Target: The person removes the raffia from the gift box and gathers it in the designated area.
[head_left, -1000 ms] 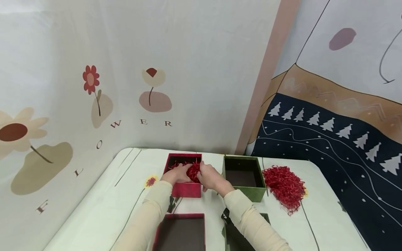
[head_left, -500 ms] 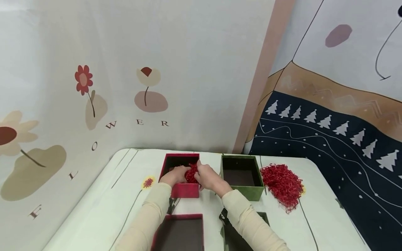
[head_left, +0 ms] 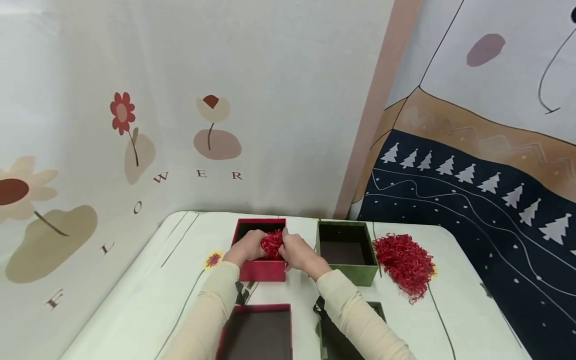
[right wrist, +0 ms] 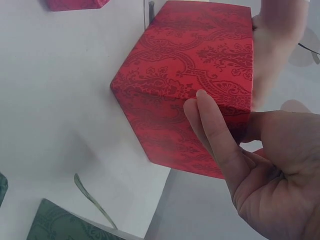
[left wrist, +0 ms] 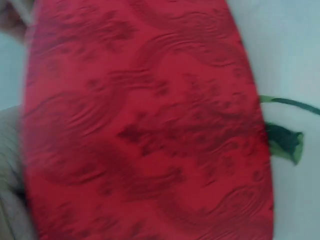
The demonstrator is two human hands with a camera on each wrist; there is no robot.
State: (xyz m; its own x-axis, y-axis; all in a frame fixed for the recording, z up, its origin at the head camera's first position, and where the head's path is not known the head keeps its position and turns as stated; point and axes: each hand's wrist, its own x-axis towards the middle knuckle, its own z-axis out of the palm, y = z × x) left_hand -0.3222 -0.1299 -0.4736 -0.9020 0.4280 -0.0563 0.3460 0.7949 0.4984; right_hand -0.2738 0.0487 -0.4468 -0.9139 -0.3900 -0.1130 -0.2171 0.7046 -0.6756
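Note:
My left hand (head_left: 249, 246) is inside the red box (head_left: 262, 271) at the back of the table and holds a bunch of red shredded paper (head_left: 272, 244); its fingertips are hidden behind the paper. On the box's right wall, my right hand (head_left: 298, 251) has a grip, seen more closely in the right wrist view, where the hand (right wrist: 272, 170) lays its fingers along the outside of the patterned red box (right wrist: 195, 65). The left wrist view is mostly filled by the box's embossed red side (left wrist: 150, 120).
Right of the red box stands a green box (head_left: 356, 274), with a pile of red shredded paper (head_left: 405, 262) beside it. Nearer are a second red box or lid (head_left: 258, 332) and a green one (head_left: 337, 340), partly under my right forearm. A printed cloth wall rises behind.
My left hand has drawn the loose paper together into a bunch toward the right and raised it slightly. My right hand stays at the box's right wall. The head view has shifted a little.

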